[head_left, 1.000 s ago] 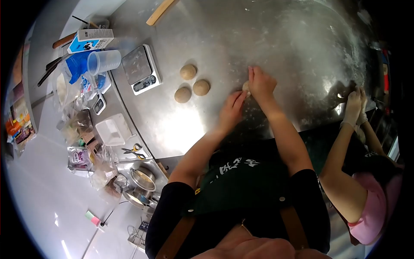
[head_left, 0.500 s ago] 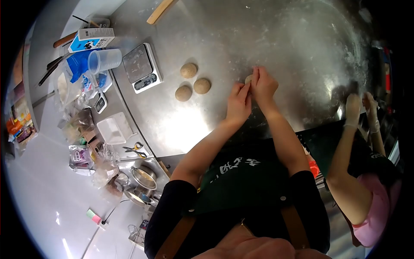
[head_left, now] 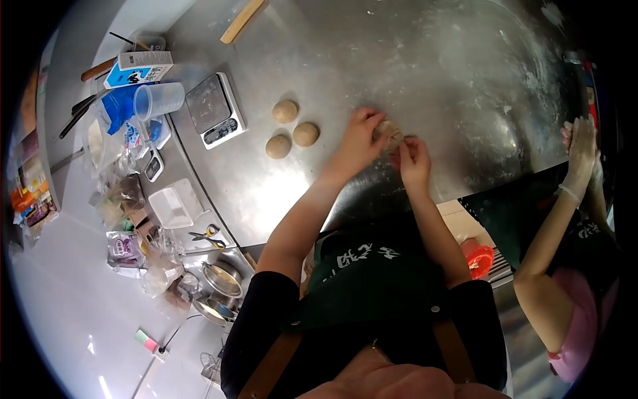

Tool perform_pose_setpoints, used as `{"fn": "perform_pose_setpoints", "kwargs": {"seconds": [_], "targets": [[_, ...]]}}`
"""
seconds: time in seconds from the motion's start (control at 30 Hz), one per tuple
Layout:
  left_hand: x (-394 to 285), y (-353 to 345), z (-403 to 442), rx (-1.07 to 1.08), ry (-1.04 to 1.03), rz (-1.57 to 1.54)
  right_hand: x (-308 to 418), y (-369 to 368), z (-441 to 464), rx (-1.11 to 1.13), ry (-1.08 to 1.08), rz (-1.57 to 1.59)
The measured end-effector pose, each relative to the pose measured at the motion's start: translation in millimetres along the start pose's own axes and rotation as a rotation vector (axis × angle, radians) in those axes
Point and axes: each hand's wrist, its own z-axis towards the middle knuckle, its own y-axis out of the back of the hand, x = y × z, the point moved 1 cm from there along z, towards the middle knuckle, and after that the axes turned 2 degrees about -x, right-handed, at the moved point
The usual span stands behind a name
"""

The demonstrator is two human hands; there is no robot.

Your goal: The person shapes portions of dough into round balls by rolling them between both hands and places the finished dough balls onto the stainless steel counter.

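A rough, brownish piece of dough (head_left: 391, 135) is between my two hands above the steel table's front part. My left hand (head_left: 362, 138) grips its left side, fingers curled over the edge. On the lower right, my right hand (head_left: 413, 161) pinches the dough's rim between thumb and fingers. Left of my hands, three smooth dough balls lie close together on the table: an upper one (head_left: 285, 112), a right one (head_left: 306, 134) and a lower one (head_left: 278, 146).
A white digital scale (head_left: 216, 110) stands left of the balls. A wooden stick (head_left: 242, 21) lies at the back. Plastic cup (head_left: 159, 101), milk carton (head_left: 139, 68), white tray (head_left: 175, 205) and scissors (head_left: 207, 235) crowd the left side. A co-worker's gloved hands (head_left: 582, 146) are at right.
My hands have moved apart, and more of the dough shows between them. My right hand has come down lower. The co-worker's hands have come together.
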Motion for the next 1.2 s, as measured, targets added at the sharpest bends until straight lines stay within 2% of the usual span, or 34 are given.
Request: {"fn": "perform_pose_setpoints", "kwargs": {"seconds": [0.03,0.13,0.23,0.33,0.37,0.43,0.57,0.67,0.83,0.87,0.93,1.03,1.13,1.2], "targets": [[-3.9,-3.3,-6.5,-0.044,0.002,0.041,6.4,-3.0,1.4,-0.007,-0.008,0.058],[-20.1,-24.9,-44.8,-0.193,0.335,-0.136,32.8,4.1,9.5,-0.01,0.266,-0.364],[-39.4,-49.1,-83.9,-0.278,0.394,-0.371,36.0,10.3,27.5,-0.028,0.393,-0.245],[-41.9,-39.4,-79.5,-0.339,0.359,-0.304,43.8,11.8,30.4,-0.048,0.372,-0.336],[-37.9,-32.8,-71.4,-0.342,0.411,-0.322,37.4,13.0,32.1,-0.042,0.37,-0.367],[-24.8,-22.1,-45.2,-0.236,0.269,-0.194,22.3,14.0,33.5,-0.023,0.367,-0.427],[-11.0,-7.9,-4.4,-0.023,-0.025,-0.07,20.8,11.2,30.1,0.012,0.358,-0.231],[-6.5,-3.6,8.9,0.114,-0.084,-0.056,34.0,8.2,24.6,0.012,0.366,-0.203],[-14.3,-1.1,14.4,0.177,-0.065,0.053,48.1,0.2,17.2,-0.004,0.471,-0.321],[-15.5,-1.8,14.6,0.186,-0.058,0.079,50.3,0.3,21.3,-0.026,0.429,-0.361],[-19.1,-2.7,11.7,0.111,-0.094,0.085,61.1,-2.3,33.3,-0.068,0.345,-0.442],[-17.4,-10.7,-0.1,0.037,-0.098,0.096,63.6,-14.8,51.9,-0.208,0.569,-0.625],[-10.0,-19.1,-12.5,-0.06,-0.075,0.05,51.8,-29.7,45.5,-0.182,0.6,-0.756],[-5.0,-20.5,-24.5,-0.134,-0.016,-0.069,37.0,-32.6,37.7,-0.266,0.628,-0.756]]}}
